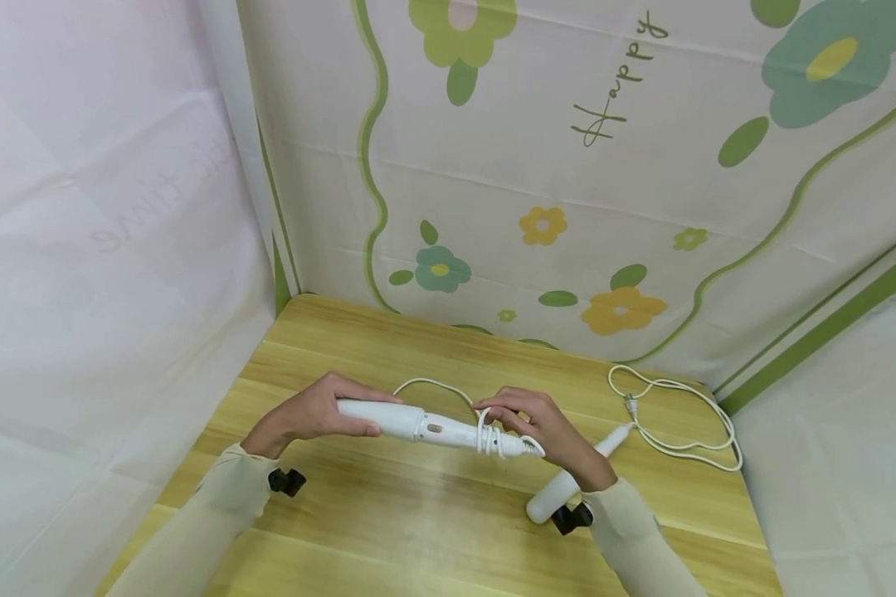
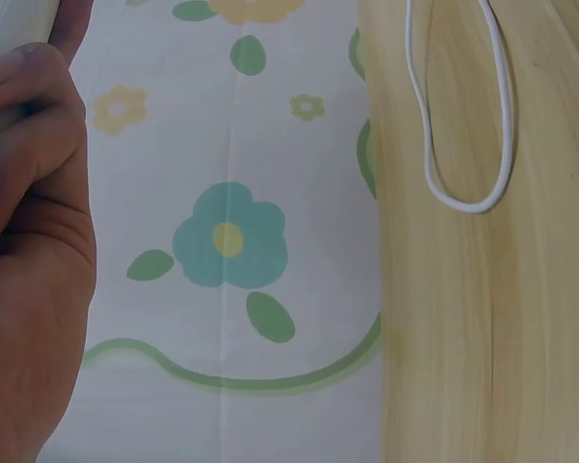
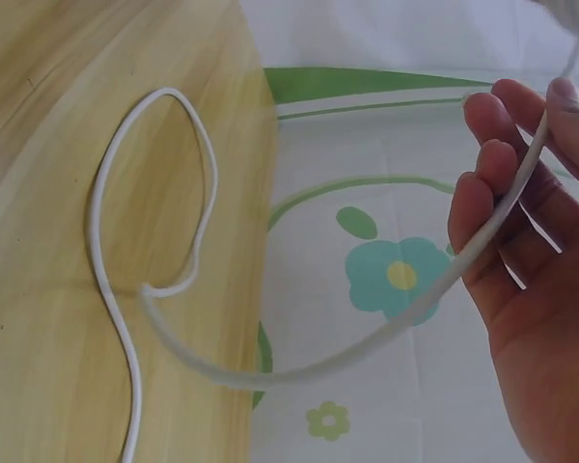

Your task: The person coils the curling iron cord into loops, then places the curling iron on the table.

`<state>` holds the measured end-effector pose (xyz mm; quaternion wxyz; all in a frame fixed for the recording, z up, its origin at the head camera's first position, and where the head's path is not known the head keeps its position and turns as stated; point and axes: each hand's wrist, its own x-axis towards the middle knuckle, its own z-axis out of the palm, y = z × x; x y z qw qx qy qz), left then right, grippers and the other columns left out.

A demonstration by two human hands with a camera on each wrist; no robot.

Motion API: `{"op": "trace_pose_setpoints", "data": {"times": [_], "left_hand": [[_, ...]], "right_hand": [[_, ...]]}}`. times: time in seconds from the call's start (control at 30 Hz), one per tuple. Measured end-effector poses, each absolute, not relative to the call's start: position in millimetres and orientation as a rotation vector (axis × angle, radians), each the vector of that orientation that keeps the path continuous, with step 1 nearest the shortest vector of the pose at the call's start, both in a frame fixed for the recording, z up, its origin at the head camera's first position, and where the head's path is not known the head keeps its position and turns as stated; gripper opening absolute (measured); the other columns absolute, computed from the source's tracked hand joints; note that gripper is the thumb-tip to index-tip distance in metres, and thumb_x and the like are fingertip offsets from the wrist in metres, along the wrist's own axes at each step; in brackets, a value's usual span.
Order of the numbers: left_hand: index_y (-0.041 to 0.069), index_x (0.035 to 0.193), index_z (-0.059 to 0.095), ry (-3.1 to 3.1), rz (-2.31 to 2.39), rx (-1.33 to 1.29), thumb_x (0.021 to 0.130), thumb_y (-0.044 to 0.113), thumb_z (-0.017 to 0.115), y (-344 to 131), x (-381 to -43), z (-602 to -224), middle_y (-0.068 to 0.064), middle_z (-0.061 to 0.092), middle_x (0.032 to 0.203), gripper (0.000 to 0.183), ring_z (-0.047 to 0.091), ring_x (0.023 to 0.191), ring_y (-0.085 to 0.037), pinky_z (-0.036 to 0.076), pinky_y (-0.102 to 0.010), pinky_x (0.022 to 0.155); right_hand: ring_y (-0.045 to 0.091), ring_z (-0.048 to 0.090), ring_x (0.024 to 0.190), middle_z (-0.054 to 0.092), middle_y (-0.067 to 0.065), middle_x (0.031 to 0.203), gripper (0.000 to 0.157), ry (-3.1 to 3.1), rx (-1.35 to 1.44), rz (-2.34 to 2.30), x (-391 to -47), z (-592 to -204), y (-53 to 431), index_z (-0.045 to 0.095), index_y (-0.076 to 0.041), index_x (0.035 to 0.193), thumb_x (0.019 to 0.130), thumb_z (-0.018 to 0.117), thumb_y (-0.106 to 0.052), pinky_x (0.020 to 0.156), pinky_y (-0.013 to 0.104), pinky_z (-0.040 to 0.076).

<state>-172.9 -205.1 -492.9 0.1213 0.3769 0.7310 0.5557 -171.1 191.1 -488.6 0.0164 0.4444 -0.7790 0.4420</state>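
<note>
The left sleeve (image 1: pixel 212 514) and right sleeve (image 1: pixel 638 531) are long, plain, creased and pale beige. Each gathers at its end, where it looks slightly greyer. The left device (image 1: pixel 287 482), by that sleeve's end, is small, black, blocky and two-lobed; the right device (image 1: pixel 572 519) is alike in colour and shape. The left hand (image 1: pixel 324 410) and right hand (image 1: pixel 543 420) are bare.
</note>
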Motion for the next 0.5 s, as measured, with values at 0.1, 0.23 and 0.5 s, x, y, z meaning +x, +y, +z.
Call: {"op": "trace_pose_setpoints", "data": {"times": [0.1,0.23,0.5], "left_hand": [[0.005,0.132,0.079,2.101,1.678,1.102,0.091,0.000,0.084,-206.0,-172.5,-492.3,-0.014,0.080,0.126,0.042,0.067,0.080,-0.010,0.059,-0.031,0.068],[0.005,0.134,0.078,2.078,1.722,1.078,0.092,-0.002,0.083,-207.2,-171.8,-492.3,-0.007,0.080,0.128,0.042,0.066,0.081,-0.011,0.059,-0.030,0.067],[0.005,0.134,0.078,2.071,1.808,0.973,0.092,-0.002,0.082,-210.0,-171.4,-493.7,0.015,0.079,0.126,0.042,0.065,0.082,-0.013,0.059,-0.030,0.068]], "right_hand": [[0.010,0.061,0.076,0.078,-0.003,0.102,0.038,-2.444,1.329,1.406,-170.4,-493.6,191.0,0.079,-0.015,0.128,0.106,0.060,0.009,0.066,0.023,0.053],[0.005,0.067,0.085,0.080,-0.001,0.105,0.035,-2.454,1.300,1.448,-169.1,-501.1,188.2,0.079,-0.013,0.128,0.108,0.059,0.007,0.070,0.026,0.058],[0.001,0.058,0.077,0.073,0.003,0.088,0.022,-2.543,1.147,1.566,-163.9,-511.2,184.8,0.077,-0.010,0.100,0.108,0.061,0.003,0.069,0.026,0.055]]}}
